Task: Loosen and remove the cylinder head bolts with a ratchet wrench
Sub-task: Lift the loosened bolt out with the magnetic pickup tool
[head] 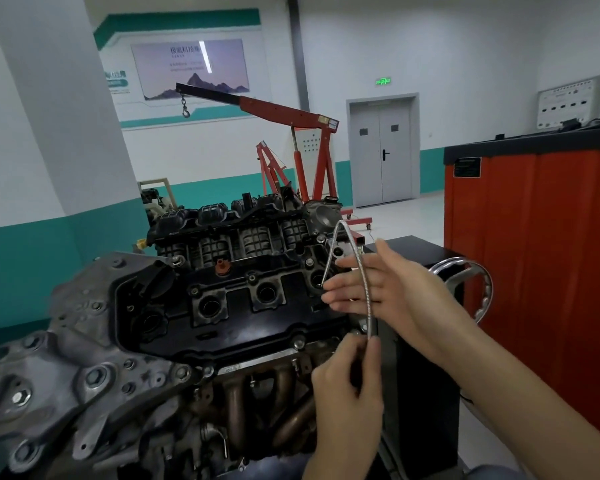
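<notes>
An engine stands in front of me, its black cylinder head cover facing up with several bolts around its rim, one of them a bolt at the near edge. A silver flexible shaft tool is bent into an inverted V above the cover's right end. My left hand grips the tool's lower end in front of the exhaust manifold. My right hand is held flat with straight fingers pointing left, and the shaft crosses in front of them. No ratchet wrench is in view.
The engine stand's chrome hand wheel sits just behind my right wrist. A red tool cabinet stands at the right. Beyond the engine are a red engine crane and a grey double door. A pillar rises at the left.
</notes>
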Demonstrator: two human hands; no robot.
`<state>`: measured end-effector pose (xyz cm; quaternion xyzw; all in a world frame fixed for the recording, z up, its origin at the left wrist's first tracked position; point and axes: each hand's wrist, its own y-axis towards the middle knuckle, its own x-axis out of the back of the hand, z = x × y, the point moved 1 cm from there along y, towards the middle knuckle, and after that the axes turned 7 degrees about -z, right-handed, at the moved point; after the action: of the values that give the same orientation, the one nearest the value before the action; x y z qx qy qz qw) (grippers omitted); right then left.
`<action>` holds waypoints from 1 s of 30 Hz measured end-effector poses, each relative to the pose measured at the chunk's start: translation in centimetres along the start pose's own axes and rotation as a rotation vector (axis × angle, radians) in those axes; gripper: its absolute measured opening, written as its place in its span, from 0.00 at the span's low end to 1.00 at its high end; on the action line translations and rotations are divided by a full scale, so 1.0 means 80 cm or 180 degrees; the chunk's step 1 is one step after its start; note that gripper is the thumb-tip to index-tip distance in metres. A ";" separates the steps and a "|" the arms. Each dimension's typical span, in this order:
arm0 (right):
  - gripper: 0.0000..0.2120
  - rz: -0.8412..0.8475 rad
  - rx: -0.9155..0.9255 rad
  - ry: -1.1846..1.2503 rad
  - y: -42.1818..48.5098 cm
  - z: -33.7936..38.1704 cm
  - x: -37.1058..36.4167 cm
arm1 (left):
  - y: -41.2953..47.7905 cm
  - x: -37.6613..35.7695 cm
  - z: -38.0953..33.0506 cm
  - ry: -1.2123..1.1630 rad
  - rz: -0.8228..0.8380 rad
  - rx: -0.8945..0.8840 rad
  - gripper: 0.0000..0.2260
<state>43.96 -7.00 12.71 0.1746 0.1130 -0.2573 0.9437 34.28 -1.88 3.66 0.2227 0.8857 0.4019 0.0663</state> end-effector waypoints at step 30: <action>0.14 -0.1033 0.1059 -0.0398 -0.024 0.075 0.034 | 0.173 -0.023 0.102 0.2054 0.0217 0.0140 0.15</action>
<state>46.01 -12.08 16.85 0.2909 0.0370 -0.4310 0.8533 43.08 10.84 8.31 0.1147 0.8615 0.4346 -0.2362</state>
